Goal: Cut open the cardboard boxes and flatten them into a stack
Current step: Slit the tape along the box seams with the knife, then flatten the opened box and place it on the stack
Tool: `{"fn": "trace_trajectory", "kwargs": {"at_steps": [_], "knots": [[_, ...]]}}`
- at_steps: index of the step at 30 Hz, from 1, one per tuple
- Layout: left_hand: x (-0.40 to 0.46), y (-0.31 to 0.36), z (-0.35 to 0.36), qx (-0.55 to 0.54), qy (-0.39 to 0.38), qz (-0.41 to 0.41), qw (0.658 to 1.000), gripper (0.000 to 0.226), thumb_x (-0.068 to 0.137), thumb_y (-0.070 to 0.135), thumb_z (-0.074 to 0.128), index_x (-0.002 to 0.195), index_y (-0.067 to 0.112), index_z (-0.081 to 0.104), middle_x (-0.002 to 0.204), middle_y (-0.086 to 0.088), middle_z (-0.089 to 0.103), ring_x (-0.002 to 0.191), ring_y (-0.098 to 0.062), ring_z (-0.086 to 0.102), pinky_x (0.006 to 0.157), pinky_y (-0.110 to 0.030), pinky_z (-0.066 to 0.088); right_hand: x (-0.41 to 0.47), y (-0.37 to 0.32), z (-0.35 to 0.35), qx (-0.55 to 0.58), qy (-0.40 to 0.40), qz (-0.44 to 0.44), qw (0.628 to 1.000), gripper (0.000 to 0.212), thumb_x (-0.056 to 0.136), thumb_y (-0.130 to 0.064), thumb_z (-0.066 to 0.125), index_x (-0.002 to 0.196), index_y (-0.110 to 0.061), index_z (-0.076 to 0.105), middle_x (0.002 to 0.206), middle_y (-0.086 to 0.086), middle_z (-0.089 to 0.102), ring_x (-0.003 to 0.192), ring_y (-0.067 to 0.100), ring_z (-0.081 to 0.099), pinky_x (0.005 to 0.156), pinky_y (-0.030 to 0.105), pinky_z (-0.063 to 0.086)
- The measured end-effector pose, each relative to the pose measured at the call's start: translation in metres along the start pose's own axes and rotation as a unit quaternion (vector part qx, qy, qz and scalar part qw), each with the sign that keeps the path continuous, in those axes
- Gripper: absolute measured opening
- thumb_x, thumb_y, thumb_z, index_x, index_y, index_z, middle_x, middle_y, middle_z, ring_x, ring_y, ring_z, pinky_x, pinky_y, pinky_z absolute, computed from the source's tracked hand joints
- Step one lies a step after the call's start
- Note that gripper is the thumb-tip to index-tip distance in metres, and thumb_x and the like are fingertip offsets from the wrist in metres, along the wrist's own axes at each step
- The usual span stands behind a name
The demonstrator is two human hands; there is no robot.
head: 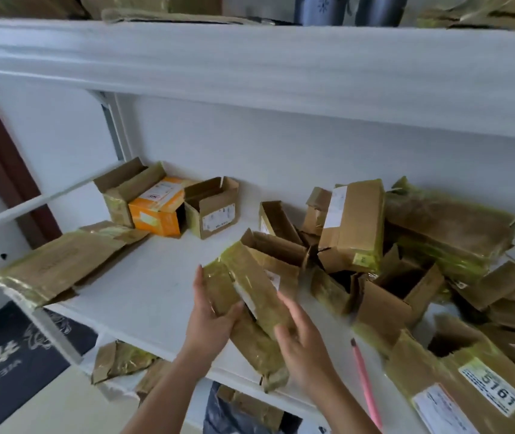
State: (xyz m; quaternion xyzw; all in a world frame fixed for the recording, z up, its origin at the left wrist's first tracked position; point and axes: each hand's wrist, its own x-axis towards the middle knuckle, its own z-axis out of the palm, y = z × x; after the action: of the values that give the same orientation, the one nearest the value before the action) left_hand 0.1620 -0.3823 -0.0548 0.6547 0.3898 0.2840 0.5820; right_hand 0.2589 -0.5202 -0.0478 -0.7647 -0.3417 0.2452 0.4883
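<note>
I am holding a taped box (250,296) between both hands over the near edge of the white shelf (143,296). Its long axis is running from far-left to near-right, tilting down toward me, with the far end near the open cartons (384,296) and the near end hanging past the shelf lip. My left hand (209,321) is cupping the box's left side, thumb curling over the top face and fingers (199,283) lying along the edge. My right hand (303,343) is pressing the right side, fingers loosely bent around it. Both hands are sitting at about mid-length, the left slightly farther up. The pink cutter (365,383) is lying just right of my right wrist, so I judge that hand is the nearer one for fetching it. The flattened piece (53,264) is lying well to the left.
</note>
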Motion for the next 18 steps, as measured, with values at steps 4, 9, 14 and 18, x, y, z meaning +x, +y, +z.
{"fn": "trace_trajectory", "kwargs": {"at_steps": [4,9,14,18], "knots": [[-0.014,0.002,0.01,0.062,0.067,0.025,0.996,0.09,0.091,0.014,0.068,0.156,0.035,0.01,0.12,0.01,0.057,0.099,-0.011,0.058,0.083,-0.028,0.048,-0.005,-0.001,-0.006,-0.064,-0.006,-0.004,0.998,0.045,0.095,-0.03,0.053,0.136,-0.044,0.041,0.134,-0.017,0.048,0.114,-0.002,0.049,0.099,0.023,0.041],[-0.029,0.015,0.023,0.107,0.095,0.083,0.986,0.079,0.091,0.003,0.062,0.155,0.03,0.024,0.106,0.013,0.057,0.092,-0.01,0.058,0.079,-0.024,0.044,-0.006,-0.013,-0.017,-0.08,0.061,-0.07,0.992,0.076,0.092,-0.045,0.063,0.152,-0.038,0.018,0.143,-0.015,0.037,0.129,0.001,0.039,0.1,0.015,0.033],[-0.05,0.02,0.031,0.127,0.059,0.13,0.982,0.08,0.09,-0.002,0.059,0.155,0.032,0.026,0.103,0.017,0.059,0.079,0.007,0.055,0.067,-0.007,0.041,-0.005,-0.027,-0.013,-0.163,0.092,-0.058,0.981,0.093,0.087,-0.049,0.068,0.156,-0.034,0.007,0.142,0.001,0.043,0.127,0.017,0.049,0.097,0.023,0.042],[-0.049,0.028,0.02,0.134,0.051,0.163,0.976,0.08,0.091,0.003,0.063,0.153,0.037,0.026,0.106,0.02,0.058,0.078,0.013,0.055,0.073,-0.008,0.042,-0.007,-0.033,-0.029,-0.093,0.077,-0.047,0.992,0.073,0.091,-0.019,0.068,0.149,-0.036,0.028,0.127,-0.008,0.058,0.115,0.009,0.06,0.088,0.015,0.05]]}}
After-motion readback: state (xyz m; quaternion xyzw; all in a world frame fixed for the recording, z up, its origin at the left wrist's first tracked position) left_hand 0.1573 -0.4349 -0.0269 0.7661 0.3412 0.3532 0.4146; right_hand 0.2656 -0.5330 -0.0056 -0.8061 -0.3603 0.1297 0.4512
